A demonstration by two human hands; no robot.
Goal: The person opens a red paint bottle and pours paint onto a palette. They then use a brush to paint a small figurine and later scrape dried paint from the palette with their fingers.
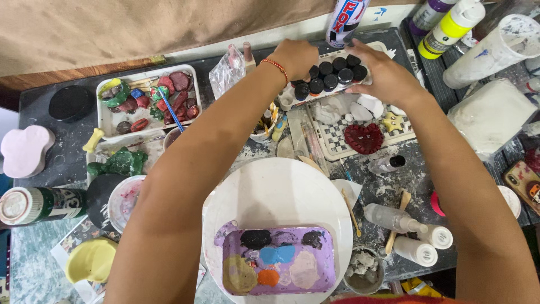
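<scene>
Both my arms reach to the far side of the table. My left hand (295, 56), with a red thread bracelet at the wrist, is closed over the left end of a white tray of small black-capped paint pots (332, 76). My right hand (382, 73) grips the tray's right end, fingers over the pots. Close in front of me a white round plate (275, 191) carries a purple rectangular palette (278, 267) with dabs of black, blue, orange, tan and pink paint.
A white tray of painted red pieces and a blue brush (149, 101) lies at the left. A checkered board holds a red heart (364, 138) and white shapes. Bottles (450, 28), a spray can (344, 19), a green can (39, 204) and a phone (526, 183) crowd the edges.
</scene>
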